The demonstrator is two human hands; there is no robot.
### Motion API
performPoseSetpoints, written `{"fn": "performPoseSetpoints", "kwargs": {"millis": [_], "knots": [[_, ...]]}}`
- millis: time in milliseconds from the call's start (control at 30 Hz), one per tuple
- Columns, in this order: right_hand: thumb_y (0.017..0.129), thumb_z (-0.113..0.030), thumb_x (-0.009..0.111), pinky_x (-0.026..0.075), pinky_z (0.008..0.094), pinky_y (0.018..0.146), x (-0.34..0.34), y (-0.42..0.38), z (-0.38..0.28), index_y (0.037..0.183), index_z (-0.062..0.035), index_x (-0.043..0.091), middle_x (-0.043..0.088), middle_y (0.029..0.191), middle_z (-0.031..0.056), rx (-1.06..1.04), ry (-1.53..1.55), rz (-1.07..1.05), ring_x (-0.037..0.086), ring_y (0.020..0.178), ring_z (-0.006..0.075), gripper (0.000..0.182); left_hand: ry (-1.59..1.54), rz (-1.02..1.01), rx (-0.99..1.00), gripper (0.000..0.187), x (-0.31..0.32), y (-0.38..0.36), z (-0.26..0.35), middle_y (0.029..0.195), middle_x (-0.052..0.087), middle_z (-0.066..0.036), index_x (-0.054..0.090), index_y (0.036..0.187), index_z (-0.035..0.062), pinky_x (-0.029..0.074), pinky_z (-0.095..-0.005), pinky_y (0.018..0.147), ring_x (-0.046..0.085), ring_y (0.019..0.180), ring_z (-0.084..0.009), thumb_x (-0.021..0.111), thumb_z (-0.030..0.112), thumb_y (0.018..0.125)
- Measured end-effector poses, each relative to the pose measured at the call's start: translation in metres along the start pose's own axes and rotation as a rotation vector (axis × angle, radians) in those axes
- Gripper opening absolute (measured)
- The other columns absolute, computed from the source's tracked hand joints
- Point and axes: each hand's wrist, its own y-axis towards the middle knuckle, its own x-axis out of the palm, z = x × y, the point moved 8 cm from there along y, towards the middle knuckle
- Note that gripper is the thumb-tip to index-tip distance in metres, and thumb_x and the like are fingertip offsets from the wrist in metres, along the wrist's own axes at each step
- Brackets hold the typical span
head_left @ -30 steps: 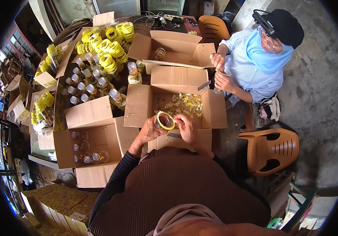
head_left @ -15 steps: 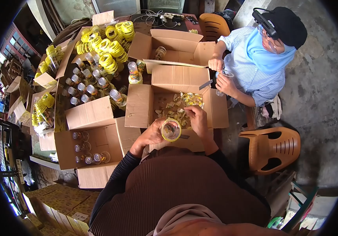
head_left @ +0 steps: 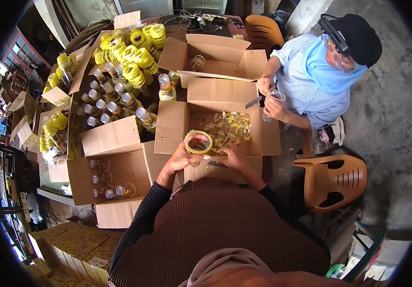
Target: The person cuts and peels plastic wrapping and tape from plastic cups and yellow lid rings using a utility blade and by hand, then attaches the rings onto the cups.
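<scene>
My left hand (head_left: 180, 160) is wrapped round a clear plastic cup (head_left: 197, 149) with a yellow rim, its open mouth tilted up toward me. My right hand (head_left: 236, 157) is just to the right of the cup, its fingers bent and drawn together; whether anything is between them is hidden. Both hands are over the near edge of an open cardboard box (head_left: 171, 128). Torn yellow and clear scraps (head_left: 234, 123) lie scattered on the floor of that box. A dark grey strip (head_left: 215, 164) shows beside my right hand at the near flap.
A co-worker (head_left: 328, 71) at the right handles another clear cup (head_left: 276, 95). Stacked yellow rings (head_left: 131, 52) and several filled cups (head_left: 112, 107) crowd the left. Another box (head_left: 84, 179) holds several cups; one more box (head_left: 225, 56) is behind. An orange chair (head_left: 335, 182) stands right.
The cup in my left hand has moved up and left, and its mouth tilts differently. My right hand has lowered toward the near flap. The co-worker's hands have shifted around their cup.
</scene>
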Motion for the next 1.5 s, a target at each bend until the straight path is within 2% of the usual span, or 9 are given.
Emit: {"fn": "performPoseSetpoints", "kwargs": {"millis": [133, 333, 400, 500, 667, 900, 1100, 1300, 1500], "knots": [[0.061, -0.026, 0.085, 0.05, 0.0397, 0.077, 0.016, -0.012, 0.017, 0.094, -0.0063, 0.068, 0.058, 0.093, 0.0107, -0.021, -0.008, 0.078, 0.061, 0.088, 0.027, 0.042, -0.114, -0.017, -0.045, 0.055, 0.002, -0.006, -0.002, 0.118, 0.055, -0.005, 0.048, 0.126, 0.0045, 0.045, -0.0342, 0.096, 0.057, 0.107, -0.0179, 0.076, 0.003, 0.078], [0.064, -0.026, 0.085, 0.05, 0.0382, 0.074, 0.034, -0.007, 0.049, 0.086, -0.0041, 0.066, 0.061, 0.087, 0.0118, 0.065, 0.178, -0.036, 0.062, 0.082, 0.0279, 0.036, -0.357, -0.115, -0.071, 0.051, 0.011, -0.006, -0.005, 0.123, 0.053, -0.007, 0.044, 0.133, 0.0051, 0.041, -0.0343, 0.102, 0.056, 0.11, -0.0153, 0.066, 0.008, 0.087], [0.068, -0.025, 0.083, 0.05, 0.0366, 0.07, 0.034, -0.005, 0.054, 0.084, -0.0026, 0.065, 0.062, 0.081, 0.012, 0.081, 0.256, -0.035, 0.062, 0.076, 0.028, 0.032, -0.099, 0.058, 0.004, 0.051, 0.005, -0.004, 0.003, 0.121, 0.054, -0.008, 0.043, 0.128, 0.0043, 0.044, -0.0332, 0.098, 0.057, 0.108, -0.0156, 0.07, 0.005, 0.085], [0.073, -0.02, 0.079, 0.049, 0.0349, 0.068, 0.021, -0.003, 0.057, 0.086, -0.0022, 0.065, 0.063, 0.078, 0.0118, 0.163, 0.178, 0.062, 0.062, 0.072, 0.0268, 0.026, 0.088, 0.09, 0.183, 0.053, 0.007, -0.002, 0.019, 0.117, 0.056, -0.008, 0.043, 0.119, 0.003, 0.047, -0.0314, 0.093, 0.057, 0.107, -0.0154, 0.077, 0.007, 0.079], [0.081, -0.012, 0.073, 0.049, 0.0312, 0.066, -0.023, 0.001, 0.019, 0.088, -0.0002, 0.064, 0.065, 0.079, 0.0105, 0.167, 0.248, 0.263, 0.063, 0.07, 0.0199, 0.016, 0.418, 0.339, 0.243, 0.067, -0.008, -0.005, 0.022, 0.108, 0.058, -0.012, 0.035, 0.116, 0.0026, 0.052, -0.0314, 0.083, 0.061, 0.093, -0.0162, 0.085, 0.013, 0.072], [0.088, -0.003, 0.066, 0.049, 0.0241, 0.063, -0.06, 0.002, -0.022, 0.096, 0.0024, 0.061, 0.064, 0.084, 0.0061, 0.203, 0.597, 0.44, 0.058, 0.072, 0.0086, 0.011, 0.494, 0.368, 0.312, 0.071, 0.001, -0.005, 0.026, 0.116, 0.053, -0.014, 0.027, 0.128, 0.0036, 0.05, -0.033, 0.088, 0.058, 0.101, -0.0193, 0.077, 0.011, 0.079], [0.08, 0.006, 0.066, 0.05, 0.0282, 0.062, -0.103, -0.008, -0.097, 0.096, 0.0004, 0.062, 0.063, 0.086, 0.0112, -0.074, 0.344, 0.607, 0.061, 0.069, 0.017, 0.017, 0.319, 0.4, 0.246, 0.075, 0.012, -0.007, 0.025, 0.118, 0.053, -0.016, 0.016, 0.134, 0.0072, 0.049, -0.0336, 0.091, 0.058, 0.107, -0.0224, 0.073, 0.009, 0.084], [0.073, 0.006, 0.07, 0.049, 0.0331, 0.059, -0.106, -0.012, -0.118, 0.09, -0.0024, 0.061, 0.061, 0.083, 0.0091, -0.228, 0.17, 0.697, 0.06, 0.07, 0.0232, 0.021, 0.297, 0.459, 0.432, 0.053, 0.012, -0.007, 0.022, 0.118, 0.054, -0.021, 0.031, 0.115, 0.0015, 0.053, -0.0358, 0.088, 0.06, 0.11, -0.0279, 0.074, 0.009, 0.083], [0.07, 0.004, 0.073, 0.049, 0.0356, 0.058, -0.103, -0.013, -0.123, 0.082, -0.0064, 0.06, 0.059, 0.079, 0.0058, -0.282, 0.055, 0.749, 0.059, 0.069, 0.0242, 0.021, 0.474, 0.434, 0.399, 0.044, 0.023, -0.011, 0.041, 0.117, 0.058, -0.022, 0.034, 0.095, 0.0025, 0.054, -0.0356, 0.089, 0.06, 0.113, -0.0281, 0.075, 0.002, 0.08]]}}
